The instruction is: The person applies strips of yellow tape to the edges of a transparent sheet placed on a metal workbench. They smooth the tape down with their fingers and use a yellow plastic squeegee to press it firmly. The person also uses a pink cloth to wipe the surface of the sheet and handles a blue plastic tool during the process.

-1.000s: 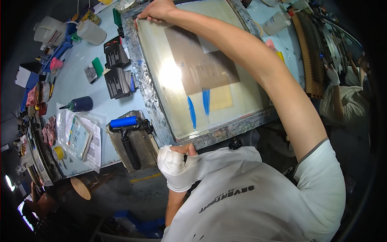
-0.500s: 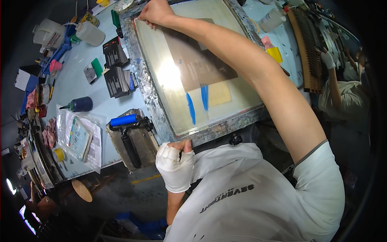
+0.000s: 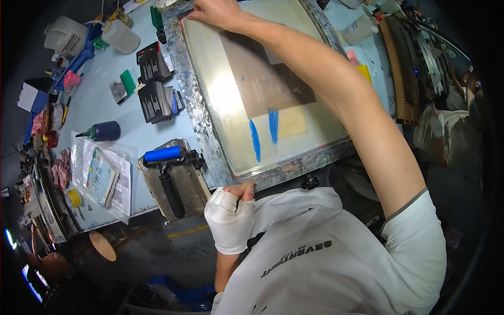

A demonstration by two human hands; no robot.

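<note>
A screen-printing frame [image 3: 210,126] lies at a slant on the table, its border crusted with dried ink. Its pale mesh [image 3: 233,142] carries a brown stencil area [image 3: 252,100] and two blue ink streaks [image 3: 274,126]. In a white fingerless glove, my left hand [image 3: 229,218] is closed on the frame's near left corner, thumb on top. My bare right hand [image 3: 218,13] reaches across the mesh to the far left corner, fingers pinched together at the inner edge beside a reddish strip. Whatever they pinch is too small to make out.
Left of the frame are a blue roller [image 3: 163,154] on a stained board, stacks of black cards [image 3: 155,102], an ink bottle [image 3: 105,131] and a bagged booklet [image 3: 102,178]. A ridged brown rack [image 3: 399,73] and another person [image 3: 446,131] are at the right.
My right hand has shifted slightly rightward along the far corner, its fingertips less visible. My left hand keeps its hold. The other person's gloved hand has come down from the rack.
</note>
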